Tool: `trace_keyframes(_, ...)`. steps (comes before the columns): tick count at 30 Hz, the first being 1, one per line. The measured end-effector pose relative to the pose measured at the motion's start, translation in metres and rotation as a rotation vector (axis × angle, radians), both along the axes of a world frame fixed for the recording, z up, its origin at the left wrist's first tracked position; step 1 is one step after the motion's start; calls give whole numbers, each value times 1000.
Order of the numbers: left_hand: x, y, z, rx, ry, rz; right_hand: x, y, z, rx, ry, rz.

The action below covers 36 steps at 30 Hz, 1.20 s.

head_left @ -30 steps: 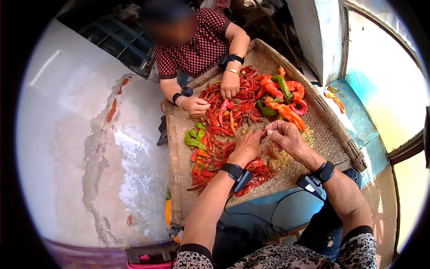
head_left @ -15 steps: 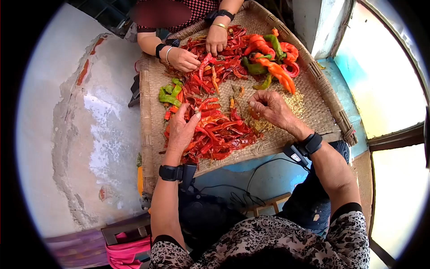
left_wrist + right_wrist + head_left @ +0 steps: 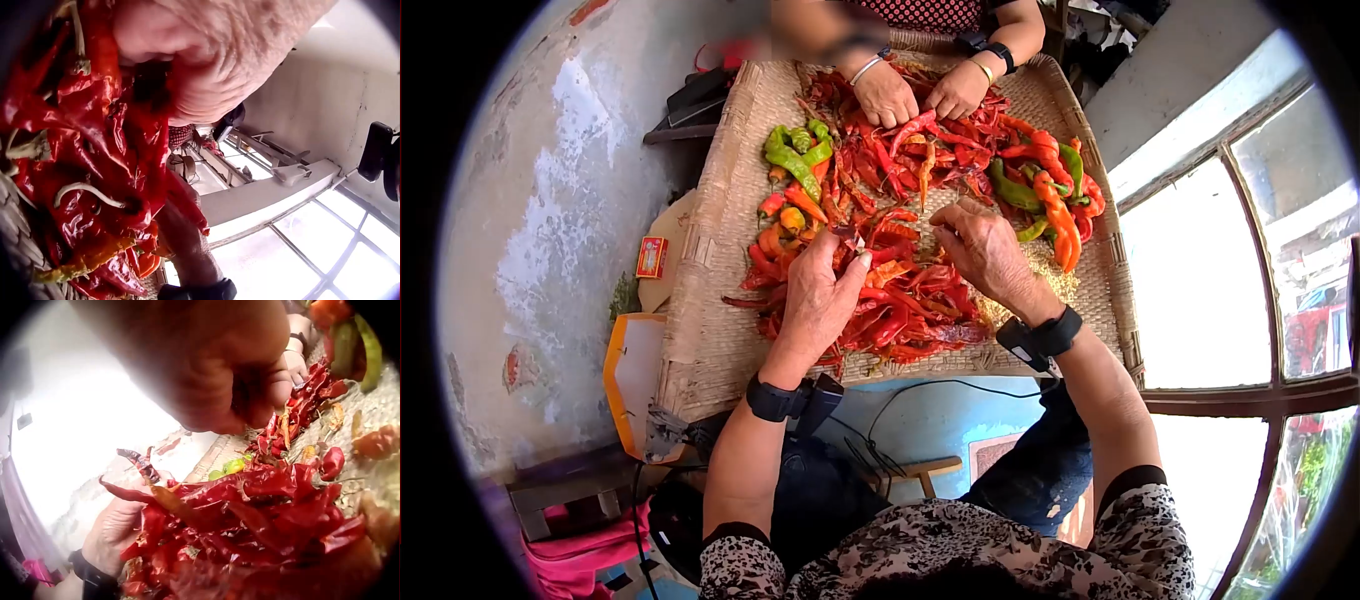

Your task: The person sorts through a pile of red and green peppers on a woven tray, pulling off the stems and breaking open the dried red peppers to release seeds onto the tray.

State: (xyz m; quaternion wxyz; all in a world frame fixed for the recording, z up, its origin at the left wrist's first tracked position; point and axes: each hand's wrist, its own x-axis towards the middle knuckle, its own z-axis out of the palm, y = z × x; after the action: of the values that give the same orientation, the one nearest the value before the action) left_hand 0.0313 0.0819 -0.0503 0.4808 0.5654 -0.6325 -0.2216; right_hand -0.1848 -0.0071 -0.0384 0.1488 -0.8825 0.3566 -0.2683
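My left hand is over the near left part of a heap of red dried chilies. Between its thumb and fingers it pinches a dark, shrivelled dried chili, which sticks up past the fingertips in the right wrist view. To the right, above the heap's edge, my right hand hangs with its fingers curled in toward the thumb, and no chili shows in it. In the left wrist view the left palm hides its fingertips, close against wrinkled chilies with pale stems.
The chilies lie in a shallow woven tray. Green peppers sit at the left, larger fresh peppers at the right, beside scattered pale seeds. Across the tray another person's hands work among chilies. A window stands at the right.
The left hand has gone from reaching in beside the right hand to the left of the heap, where it pinches a dark chili. The right hand stays near the seeds. The view has turned.
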Motion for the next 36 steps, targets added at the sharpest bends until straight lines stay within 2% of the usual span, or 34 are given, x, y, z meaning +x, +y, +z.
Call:
trace_keyframes(4, 9, 5, -5, 59, 178, 84, 53, -34, -11, 18, 185, 102)
trace_keyframes(6, 14, 6, -2, -10, 149, 122, 76, -42, -18, -30, 196, 101)
trace_keyframes(10, 13, 6, 1, 73, 264, 149, 105, -56, -17, 176, 317, 106)
trace_keyframes(13, 14, 3, 1, 66, 335, 145, 123, -60, -20, 132, 419, 104)
trace_keyframes(15, 13, 2, -2, 59, 397, 144, 124, -60, -23, 127, 482, 90)
trace_keyframes(17, 15, 1, -8, 15, 364, 160, 123, -60, -27, 23, 619, 118)
trace_keyframes(21, 13, 1, -7, 41, 417, 127, 111, -56, -20, 45, 650, 105)
trace_keyframes(27, 11, -2, -18, -35, 289, 155, 41, -43, -17, 17, 563, 104)
trace_keyframes(29, 11, -2, -18, -48, 258, 146, 17, -30, -10, 42, 479, -25)
trace_keyframes(30, 10, -3, -17, -46, 269, 148, 7, -27, -8, 43, 490, -24)
trace_keyframes(32, 10, -2, -15, -11, 188, 180, -13, -20, -10, 54, 358, -113)
trace_keyframes(33, 10, -2, -15, -7, 182, 160, -19, -16, -7, 45, 221, -84)
trace_keyframes(34, 9, -2, -16, 5, 190, 153, -25, -10, -6, 56, 230, -90)
trace_keyframes(36, 8, -2, -19, 2, 48, 211, -35, 2, 3, 296, 50, -178)
